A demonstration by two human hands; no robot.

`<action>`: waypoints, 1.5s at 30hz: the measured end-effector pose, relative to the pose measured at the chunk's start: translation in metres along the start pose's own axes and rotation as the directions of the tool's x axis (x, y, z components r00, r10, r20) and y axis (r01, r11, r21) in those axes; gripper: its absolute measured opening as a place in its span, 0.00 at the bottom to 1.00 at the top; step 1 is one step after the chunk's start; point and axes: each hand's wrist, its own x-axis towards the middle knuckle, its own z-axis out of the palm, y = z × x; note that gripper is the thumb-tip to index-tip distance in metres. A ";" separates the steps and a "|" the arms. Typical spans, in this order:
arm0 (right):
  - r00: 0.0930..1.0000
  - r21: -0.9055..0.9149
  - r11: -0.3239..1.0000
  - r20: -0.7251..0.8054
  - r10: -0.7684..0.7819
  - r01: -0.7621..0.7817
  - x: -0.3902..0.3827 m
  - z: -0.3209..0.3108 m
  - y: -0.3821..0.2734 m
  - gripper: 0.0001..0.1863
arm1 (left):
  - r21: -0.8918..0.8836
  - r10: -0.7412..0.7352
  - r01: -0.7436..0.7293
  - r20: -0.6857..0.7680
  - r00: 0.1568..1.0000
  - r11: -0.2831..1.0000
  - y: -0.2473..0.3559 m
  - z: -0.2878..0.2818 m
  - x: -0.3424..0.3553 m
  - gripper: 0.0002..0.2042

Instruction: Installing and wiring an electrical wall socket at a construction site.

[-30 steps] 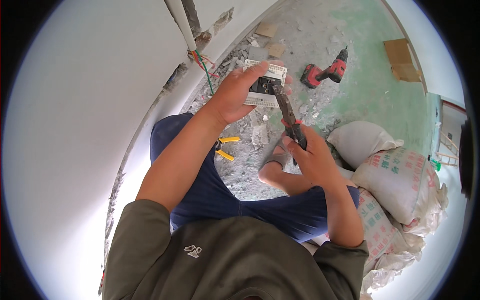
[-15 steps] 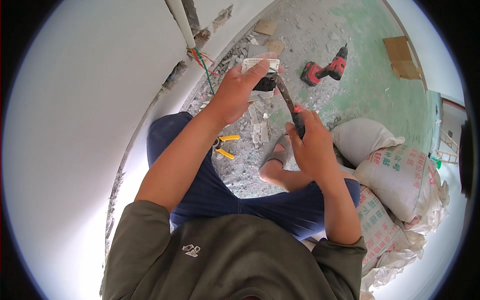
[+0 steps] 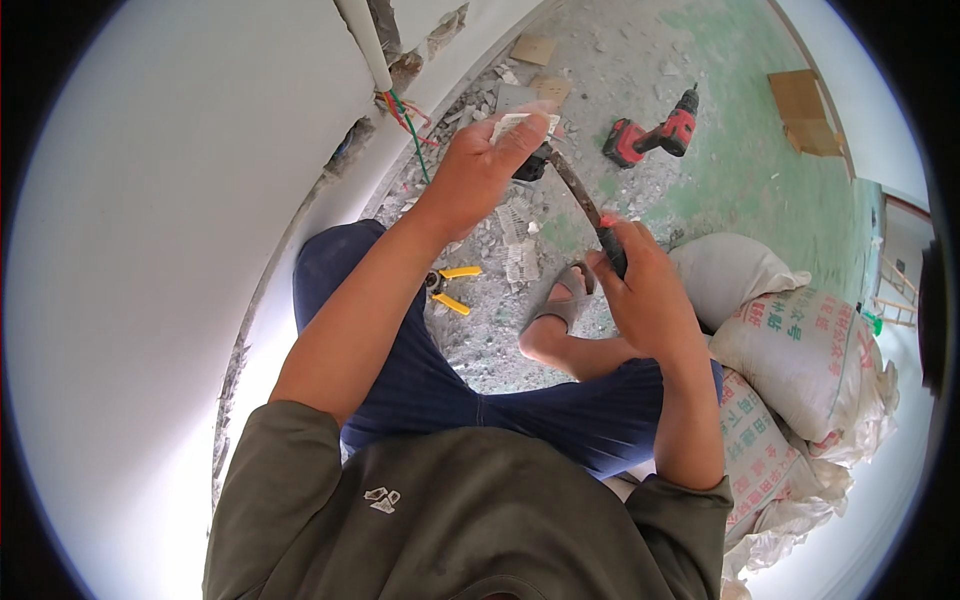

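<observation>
My left hand (image 3: 470, 175) is closed round a white plastic electrical fitting (image 3: 522, 122), perhaps a wall socket, with a black part (image 3: 532, 163) at its lower side. Fingers hide much of the piece. In my right hand (image 3: 648, 295) is a tool with a long, worn, dark shaft (image 3: 577, 188) and a black-and-red handle; its exact kind is unclear. The shaft points up and left, its tip at or close to the black part. Whether they touch, I cannot tell.
Yellow-handled pliers (image 3: 456, 288) lie between my legs on the rubble-strewn floor. Beyond is a red-and-black cordless drill (image 3: 655, 138). Stuffed white sacks (image 3: 785, 340) crowd my right side. Coloured wires (image 3: 408, 125) hang below a white pipe (image 3: 365, 45) on the left wall. Cardboard (image 3: 803, 110) stands far right.
The white fitting has turned and shows less of its face. My right hand has shifted slightly right and down with the tool, and more of the shaft shows.
</observation>
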 end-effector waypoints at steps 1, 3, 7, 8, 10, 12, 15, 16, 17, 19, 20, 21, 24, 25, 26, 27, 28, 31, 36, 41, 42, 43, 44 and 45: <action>1.000 0.000 1.000 0.002 0.002 -0.002 0.000 -0.001 0.001 0.21 | 0.051 -0.003 0.003 0.013 1.000 0.999 0.001 0.001 0.000 0.24; 1.000 -0.062 0.998 0.010 0.020 -0.019 -0.001 -0.004 0.000 0.21 | 0.069 -0.045 0.043 0.033 0.998 0.997 0.006 0.000 -0.001 0.24; 0.991 -0.055 0.998 0.133 0.012 -0.005 -0.002 -0.013 0.003 0.20 | -0.072 -0.258 0.271 0.147 0.955 0.960 0.010 -0.010 0.000 0.27; 0.981 0.002 0.999 0.191 0.031 -0.032 -0.002 -0.015 0.003 0.19 | -0.073 -0.259 0.271 0.145 0.955 0.960 0.010 -0.012 0.000 0.27; 0.967 0.055 0.996 0.250 0.049 -0.064 -0.002 -0.016 0.004 0.19 | -0.200 -0.322 0.372 0.242 0.915 0.907 0.010 -0.014 0.001 0.28; 0.934 0.193 0.969 0.348 0.083 -0.158 -0.001 -0.018 0.007 0.18 | -0.194 -0.333 0.383 0.248 0.910 0.903 0.013 -0.015 0.000 0.28; 0.914 0.137 0.984 0.404 0.050 -0.115 0.001 -0.023 0.008 0.16 | -0.153 -0.348 0.394 0.257 0.901 0.907 0.019 -0.016 -0.001 0.27; 0.914 0.132 0.984 0.403 0.054 -0.116 0.001 -0.026 0.013 0.16 | -0.117 -0.350 0.390 0.262 0.899 0.913 0.021 -0.016 -0.002 0.26; 0.885 0.201 0.965 0.462 0.059 -0.169 0.002 -0.029 0.022 0.16 | -0.122 -0.347 0.388 0.265 0.900 0.914 0.021 -0.015 -0.001 0.26; 0.851 0.264 0.938 0.521 0.058 -0.226 0.007 -0.034 0.022 0.16 | 0.071 -0.271 0.261 0.261 0.926 0.963 0.021 -0.016 -0.002 0.23; 0.798 0.279 0.911 0.597 0.083 -0.303 0.011 -0.041 0.016 0.16 | 0.070 -0.271 0.262 0.260 0.927 0.962 0.020 -0.018 -0.003 0.23; 0.737 0.285 0.880 0.668 0.102 -0.380 0.014 -0.045 0.010 0.17 | 0.120 -0.241 0.217 0.250 0.938 0.969 0.019 -0.019 -0.004 0.24; 0.723 0.219 0.900 0.677 0.139 -0.378 0.018 -0.050 -0.001 0.17 | 0.220 -0.170 0.110 0.272 0.947 0.969 0.020 -0.019 -0.004 0.22; 0.723 0.216 0.900 0.677 0.141 -0.378 0.018 -0.049 -0.002 0.17 | 0.275 -0.137 0.053 0.298 0.945 0.960 0.020 -0.019 -0.004 0.20; 0.713 0.204 0.880 0.674 0.191 -0.428 0.017 -0.048 -0.002 0.15 | 0.273 -0.136 0.052 0.298 0.945 0.961 0.019 -0.019 -0.004 0.20; 0.701 0.192 0.857 0.671 0.240 -0.477 0.016 -0.046 -0.002 0.13 | 0.225 -0.139 0.073 0.296 0.945 0.972 0.016 -0.020 -0.003 0.21; 0.702 0.190 0.858 0.670 0.242 -0.477 0.015 -0.043 0.000 0.13 | 0.176 -0.141 0.092 0.294 0.946 0.980 0.017 -0.019 -0.003 0.22; 0.700 0.335 0.772 0.687 0.192 -0.540 0.005 -0.030 0.006 0.14 | 0.153 -0.141 0.099 0.294 0.945 0.983 0.020 -0.019 -0.003 0.22; 0.964 -0.049 0.988 0.216 0.155 -0.147 -0.016 0.007 -0.004 0.12 | 0.075 -0.208 0.197 0.214 0.954 0.978 0.010 -0.016 -0.005 0.20; 0.967 0.026 0.981 0.173 0.185 -0.192 -0.031 0.026 0.001 0.13 | 0.013 -0.321 0.326 0.222 0.921 0.945 0.003 -0.011 -0.005 0.21; 0.964 0.073 0.979 0.201 0.172 -0.190 -0.031 0.024 0.002 0.13 | 0.040 -0.352 0.352 0.222 0.909 0.935 0.004 -0.012 -0.005 0.21; 0.961 0.117 0.975 0.225 0.160 -0.190 -0.029 0.021 0.004 0.13 | 0.066 -0.381 0.377 0.225 0.897 0.924 0.005 -0.012 -0.005 0.21; 0.961 0.119 0.974 0.223 0.163 -0.193 -0.027 0.014 0.004 0.13 | 0.068 -0.383 0.378 0.228 0.895 0.923 0.005 -0.012 -0.005 0.21; 0.934 0.148 0.964 0.315 0.167 -0.222 -0.023 0.005 0.004 0.14 | 0.102 -0.358 0.344 0.224 0.906 0.933 0.006 -0.011 -0.007 0.20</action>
